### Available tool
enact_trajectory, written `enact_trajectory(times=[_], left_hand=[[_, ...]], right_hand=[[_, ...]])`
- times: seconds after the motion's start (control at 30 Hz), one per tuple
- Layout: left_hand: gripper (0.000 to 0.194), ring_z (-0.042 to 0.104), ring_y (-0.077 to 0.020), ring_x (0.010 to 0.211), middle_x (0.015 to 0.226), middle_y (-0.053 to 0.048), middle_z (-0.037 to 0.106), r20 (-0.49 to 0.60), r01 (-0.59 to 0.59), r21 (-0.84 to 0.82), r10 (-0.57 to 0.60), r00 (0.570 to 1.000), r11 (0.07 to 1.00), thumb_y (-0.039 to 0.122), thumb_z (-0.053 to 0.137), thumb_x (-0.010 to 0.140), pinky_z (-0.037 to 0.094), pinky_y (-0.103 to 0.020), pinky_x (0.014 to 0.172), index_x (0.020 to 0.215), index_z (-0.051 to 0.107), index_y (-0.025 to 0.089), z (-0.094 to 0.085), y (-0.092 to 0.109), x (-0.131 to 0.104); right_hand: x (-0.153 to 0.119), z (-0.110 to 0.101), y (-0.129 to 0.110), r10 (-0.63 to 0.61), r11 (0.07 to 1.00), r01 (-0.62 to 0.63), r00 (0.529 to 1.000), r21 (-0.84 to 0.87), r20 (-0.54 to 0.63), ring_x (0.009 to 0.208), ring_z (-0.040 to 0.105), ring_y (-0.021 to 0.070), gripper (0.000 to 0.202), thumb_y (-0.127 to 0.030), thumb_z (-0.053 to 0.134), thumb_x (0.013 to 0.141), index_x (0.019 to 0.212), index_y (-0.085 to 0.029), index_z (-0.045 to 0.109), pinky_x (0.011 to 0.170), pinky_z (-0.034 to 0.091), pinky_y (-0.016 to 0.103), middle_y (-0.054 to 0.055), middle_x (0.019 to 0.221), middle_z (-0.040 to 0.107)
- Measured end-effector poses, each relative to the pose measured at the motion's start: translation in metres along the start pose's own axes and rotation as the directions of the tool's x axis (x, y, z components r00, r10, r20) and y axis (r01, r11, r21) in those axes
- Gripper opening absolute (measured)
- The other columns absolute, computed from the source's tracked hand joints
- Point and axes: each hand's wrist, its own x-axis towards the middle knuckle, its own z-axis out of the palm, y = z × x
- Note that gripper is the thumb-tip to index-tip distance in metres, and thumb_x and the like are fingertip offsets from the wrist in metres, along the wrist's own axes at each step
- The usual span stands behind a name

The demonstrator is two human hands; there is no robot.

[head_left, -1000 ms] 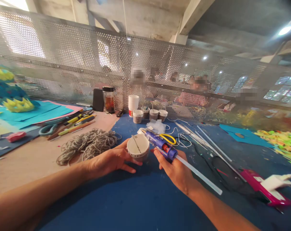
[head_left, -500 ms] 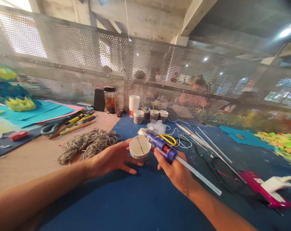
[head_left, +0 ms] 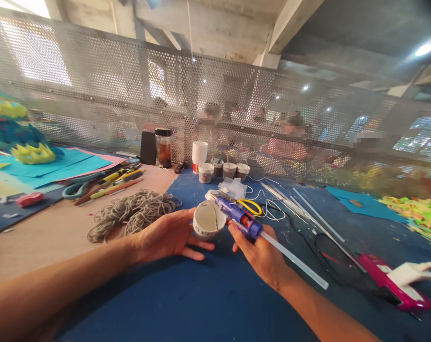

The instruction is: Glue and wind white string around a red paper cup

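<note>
A short white paper cup (head_left: 209, 227) with dark marks round its rim is held in my left hand (head_left: 169, 236). Its mouth tilts toward me, and a thin dark cord-like line crosses its inside. The thumb side meets the cup's left, while the lower fingers stretch out beneath it. My right hand (head_left: 263, 254) is closed round a blue hot glue gun (head_left: 237, 213), whose nozzle points up and left past the cup's right rim. A long clear glue stick (head_left: 297, 261) sticks out of the gun's rear. Just left of the cup, a bundle of grey cord (head_left: 135, 213) lies on the table.
Several small cups (head_left: 229, 171) stand at the back beside stacked paper cups (head_left: 200, 154) and a dark drink jar (head_left: 163, 149). Yellow-handled scissors (head_left: 249, 206) lie behind the gun. Pliers (head_left: 75, 190) rest left; a magenta power strip (head_left: 407, 289) lies right. Perforated metal screens the back.
The cup has turned and tilted a little in my left hand, and the line inside it has shifted right. My right hand and the glue gun stay nearly still.
</note>
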Motion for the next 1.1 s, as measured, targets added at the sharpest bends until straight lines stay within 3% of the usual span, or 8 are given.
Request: enact_trajectory(times=[0.4, 0.57, 0.93, 1.1], left_hand=[[0.046, 0.065, -0.0248, 0.106, 0.127, -0.015, 0.065, 0.016, -0.043, -0.051, 0.043, 0.999, 0.998, 0.041, 0.056, 0.097, 0.052, -0.033, 0.087, 0.136, 0.057, 0.018, -0.006, -0.003, -0.002], [0.045, 0.064, -0.0239, 0.107, 0.128, -0.013, 0.065, 0.01, -0.05, -0.086, 0.051, 0.999, 0.995, 0.037, 0.06, 0.095, 0.053, -0.033, 0.086, 0.138, 0.057, 0.022, -0.004, -0.003, -0.001], [0.043, 0.066, -0.0214, 0.099, 0.119, -0.013, 0.068, -0.076, -0.15, -0.103, 0.142, 0.987, 0.983, 0.034, 0.063, 0.094, 0.053, -0.031, 0.082, 0.134, 0.059, 0.017, -0.018, 0.002, -0.002], [0.048, 0.064, -0.0261, 0.108, 0.121, -0.011, 0.069, -0.097, -0.253, -0.069, 0.246, 0.964, 0.965, 0.037, 0.065, 0.091, 0.051, -0.033, 0.09, 0.135, 0.057, 0.018, -0.022, 0.013, -0.004]], right_hand=[[-0.001, -0.003, -0.005, 0.005, 1.0, -0.005, 1.0, -0.02, 0.026, 0.049, 0.067, 0.0141, 0.03, -0.046, 0.058, 0.095, 0.089, -0.019, 0.069, 0.054, 0.055, 0.023, -0.002, 0.056, 0.067], [-0.002, -0.002, -0.003, 0.026, 1.0, -0.026, 0.999, 0.004, 0.036, 0.045, 0.063, 0.0131, 0.029, -0.046, 0.059, 0.094, 0.088, -0.02, 0.07, 0.05, 0.054, 0.023, -0.002, 0.057, 0.068], [0.001, -0.006, -0.007, 0.05, 0.993, -0.051, 0.999, 0.108, 0.01, 0.055, 0.067, 0.0141, 0.034, -0.047, 0.057, 0.095, 0.102, -0.018, 0.074, 0.059, 0.056, 0.024, -0.001, 0.06, 0.067], [0.001, -0.006, -0.004, 0.052, 0.992, -0.05, 0.999, 0.118, -0.008, 0.054, 0.065, 0.0142, 0.033, -0.047, 0.059, 0.094, 0.089, -0.018, 0.073, 0.058, 0.055, 0.024, 0.0, 0.06, 0.065]])
